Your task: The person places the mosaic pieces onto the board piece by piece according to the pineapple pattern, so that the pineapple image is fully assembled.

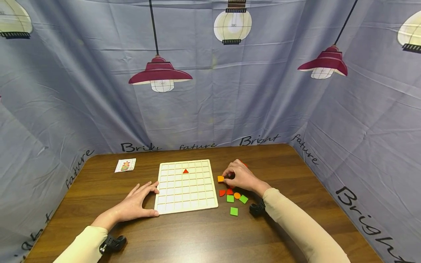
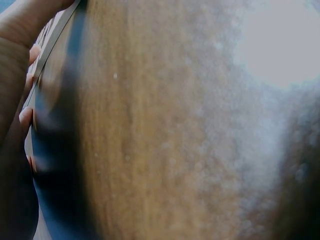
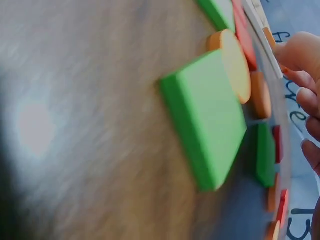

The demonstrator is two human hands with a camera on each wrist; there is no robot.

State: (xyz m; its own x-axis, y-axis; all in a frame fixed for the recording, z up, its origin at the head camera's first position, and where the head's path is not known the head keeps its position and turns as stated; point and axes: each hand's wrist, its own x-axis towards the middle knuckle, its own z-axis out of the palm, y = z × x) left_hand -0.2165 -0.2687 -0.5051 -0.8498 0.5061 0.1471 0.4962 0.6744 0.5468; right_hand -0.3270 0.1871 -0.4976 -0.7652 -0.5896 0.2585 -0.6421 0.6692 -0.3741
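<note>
A white gridded board (image 1: pixel 187 187) lies on the wooden table with one red triangle tile (image 1: pixel 185 171) near its top. My left hand (image 1: pixel 136 202) rests at the board's left side, its fingers spread along the edge and the thumb at the near corner. Between thumb and fingertips my right hand (image 1: pixel 241 176) pinches an orange tile (image 1: pixel 220 179), just off the board's right edge. Below that hand lie green square tiles (image 1: pixel 234 211), an orange round tile (image 1: pixel 237 195) and a red rounded tile (image 1: pixel 222 193). The right wrist view shows a green tile (image 3: pixel 207 120) up close.
A small card with a pineapple-like coloured pattern (image 1: pixel 125 165) lies at the back left of the table (image 1: pixel 184 237). Further tiles sit partly hidden behind the right hand. A printed grey-blue curtain (image 1: pixel 197 109) hangs around the back and sides.
</note>
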